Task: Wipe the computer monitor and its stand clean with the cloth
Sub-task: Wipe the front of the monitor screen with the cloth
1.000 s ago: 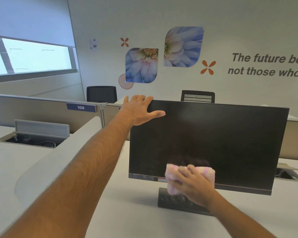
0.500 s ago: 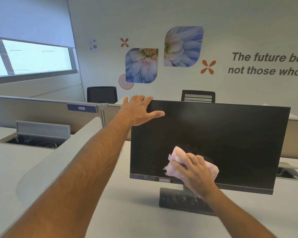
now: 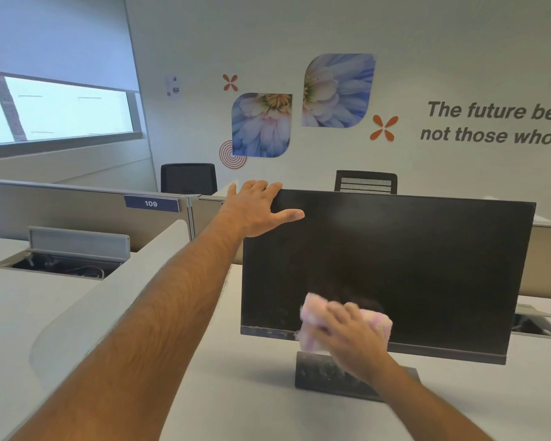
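A black monitor (image 3: 411,262) stands switched off on a white desk (image 3: 252,405), on a dark rectangular stand base (image 3: 318,372) speckled with dust. My left hand (image 3: 258,208) grips the monitor's top left corner, fingers over the top edge and thumb on the screen front. My right hand (image 3: 350,335) presses a pink cloth (image 3: 312,319) against the lower middle of the screen and its bottom bezel. The hand is blurred by motion. Smudges show along the screen's lower left.
Grey partition panels (image 3: 77,202) with a "109" label run behind the desk. An open cable hatch (image 3: 61,265) lies in the desk at the left, another hatch (image 3: 535,326) at the right. Two black chairs (image 3: 188,178) stand by the far wall.
My right hand with the cloth rose onto the lower screen, then slid back down to the bottom bezel. My left hand has stayed on the top corner.
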The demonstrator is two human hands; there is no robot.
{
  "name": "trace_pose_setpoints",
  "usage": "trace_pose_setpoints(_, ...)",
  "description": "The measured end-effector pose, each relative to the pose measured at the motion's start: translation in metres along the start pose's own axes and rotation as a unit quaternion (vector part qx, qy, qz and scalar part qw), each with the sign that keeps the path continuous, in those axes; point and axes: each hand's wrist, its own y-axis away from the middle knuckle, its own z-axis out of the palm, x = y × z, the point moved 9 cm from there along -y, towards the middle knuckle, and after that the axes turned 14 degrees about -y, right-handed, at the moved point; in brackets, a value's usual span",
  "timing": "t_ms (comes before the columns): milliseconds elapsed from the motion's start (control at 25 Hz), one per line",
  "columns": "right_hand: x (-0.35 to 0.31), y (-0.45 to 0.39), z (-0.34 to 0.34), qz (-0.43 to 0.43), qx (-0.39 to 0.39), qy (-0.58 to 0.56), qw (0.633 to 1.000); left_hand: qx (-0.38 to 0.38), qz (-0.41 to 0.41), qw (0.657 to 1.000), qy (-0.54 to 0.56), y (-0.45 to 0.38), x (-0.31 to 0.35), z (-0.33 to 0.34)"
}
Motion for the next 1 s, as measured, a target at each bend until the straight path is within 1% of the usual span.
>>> trace_pose_setpoints(40,-0.019,0.009,0.016,-0.084,-0.070,0.038,0.993,0.002,0.001,1.000,0.000,0.000,0.000,0.000)
trace_pose_setpoints(80,-0.027,0.016,0.021,-0.120,-0.110,0.061,0.985,0.003,0.002,1.000,0.000,0.001,0.000,0.000)
trace_pose_setpoints(120,-0.026,0.017,0.015,-0.122,-0.101,0.072,0.985,0.004,0.003,1.000,0.000,0.001,-0.001,-0.001)
trace_pose_setpoints(160,-0.020,0.009,0.004,-0.098,-0.063,0.068,0.991,0.004,0.003,1.000,0.001,0.000,-0.002,-0.001)
trace_pose_setpoints(240,0.005,-0.009,-0.020,0.013,0.038,0.000,0.999,0.001,0.003,1.000,0.003,0.000,-0.003,0.000)
trace_pose_setpoints(280,0.016,-0.014,-0.030,0.060,0.072,-0.043,0.995,0.001,0.003,1.000,0.003,0.000,-0.004,0.001)
trace_pose_setpoints(320,0.021,-0.016,-0.033,0.089,0.083,-0.064,0.991,0.001,0.002,1.000,0.003,0.000,-0.004,0.001)
trace_pose_setpoints(360,0.018,-0.018,-0.027,0.076,0.069,-0.057,0.993,0.001,0.002,1.000,0.004,0.001,-0.004,0.001)
trace_pose_setpoints(400,0.005,-0.018,-0.011,0.019,0.023,-0.027,0.999,0.002,0.002,1.000,0.004,0.001,-0.004,0.001)
trace_pose_setpoints(440,-0.011,-0.014,0.009,-0.061,-0.046,0.004,0.997,0.005,0.002,1.000,0.004,0.001,-0.004,0.001)
trace_pose_setpoints(480,-0.022,-0.007,0.023,-0.117,-0.101,0.031,0.988,0.006,0.003,1.000,0.004,0.001,-0.005,0.001)
trace_pose_setpoints(520,-0.026,-0.005,0.026,-0.138,-0.110,0.045,0.983,0.006,0.003,1.000,0.003,0.001,-0.006,0.002)
trace_pose_setpoints(560,-0.025,-0.010,0.019,-0.125,-0.083,0.047,0.988,0.005,0.002,1.000,0.003,0.000,-0.007,0.002)
trace_pose_setpoints(600,-0.019,-0.021,0.009,-0.085,-0.035,0.034,0.995,0.004,0.000,1.000,0.002,0.000,-0.008,0.003)
trace_pose_setpoints(680,-0.001,-0.037,-0.015,0.033,0.048,-0.032,0.998,0.004,-0.002,1.000,0.002,0.000,-0.009,0.003)
trace_pose_setpoints(720,0.003,-0.041,-0.022,0.068,0.063,-0.060,0.994,0.003,-0.001,1.000,0.003,0.000,-0.009,0.003)
trace_pose_setpoints(760,-0.002,-0.044,-0.021,0.064,0.055,-0.064,0.994,0.002,-0.001,1.000,0.005,0.001,-0.009,0.003)
trace_pose_setpoints(800,-0.017,-0.045,-0.010,0.011,0.026,-0.039,0.999,0.002,0.000,1.000,0.007,0.001,-0.010,0.004)
trace_pose_setpoints(840,-0.038,-0.039,0.010,-0.080,-0.031,-0.004,0.996,0.004,0.001,1.000,0.009,0.002,-0.010,0.004)
trace_pose_setpoints(880,-0.054,-0.029,0.026,-0.156,-0.089,0.035,0.983,0.005,0.001,1.000,0.010,0.002,-0.011,0.004)
trace_pose_setpoints(920,-0.058,-0.025,0.029,-0.186,-0.102,0.058,0.976,0.005,0.001,1.000,0.011,0.003,-0.012,0.004)
trace_pose_setpoints(960,-0.053,-0.030,0.021,-0.173,-0.072,0.063,0.980,0.005,0.001,1.000,0.013,0.003,-0.011,0.003)
trace_pose_setpoints(1000,-0.040,-0.041,0.009,-0.121,-0.018,0.043,0.992,0.006,0.002,1.000,0.015,0.003,-0.011,0.003)
